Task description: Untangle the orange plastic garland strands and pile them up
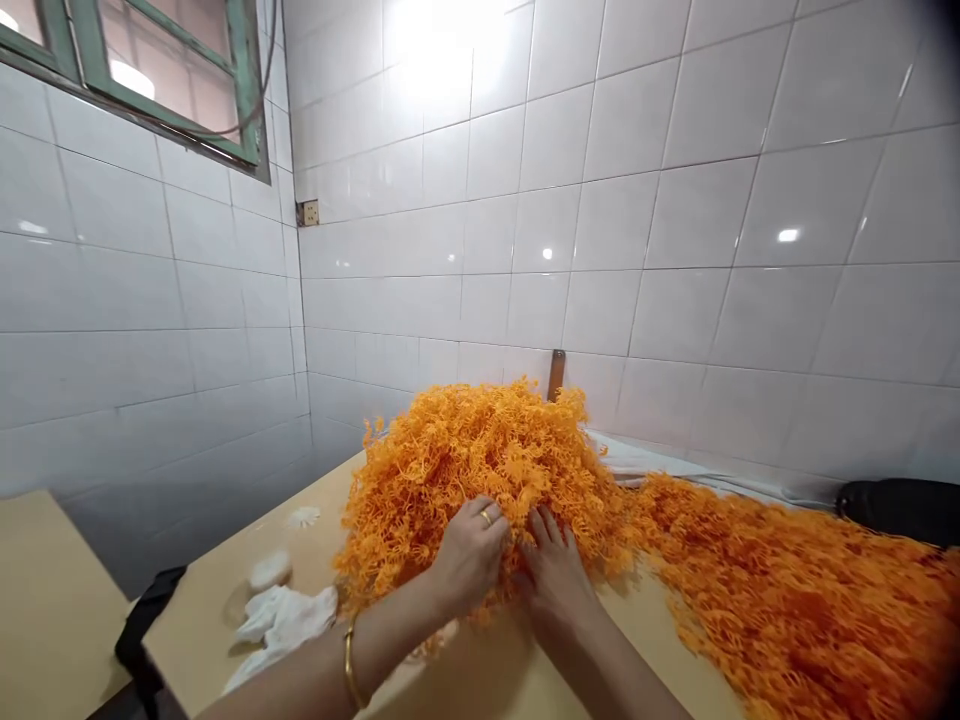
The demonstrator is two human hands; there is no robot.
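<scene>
A tall heap of orange, curly, shredded strands (480, 450) stands on the pale yellow table (652, 615); I cannot tell what the strands are made of. At the heap's front, my left hand (472, 550), with a gold ring and bracelet, is closed with its fingers curled into the strands. Close beside it, my right hand (556, 572) lies against the heap with fingers stretched out, the tips partly buried in strands. A crumpled white cloth (289, 625) and a round white object (270, 570) lie left of my left forearm.
A lower, wider spread of orange strands (810, 590) covers the table's right side. Behind it are a white sheet (645, 460) and a black object (900, 505). A wooden strip (556, 375) leans against the tiled wall (525, 230). Another yellow surface (45, 610) stands at the left.
</scene>
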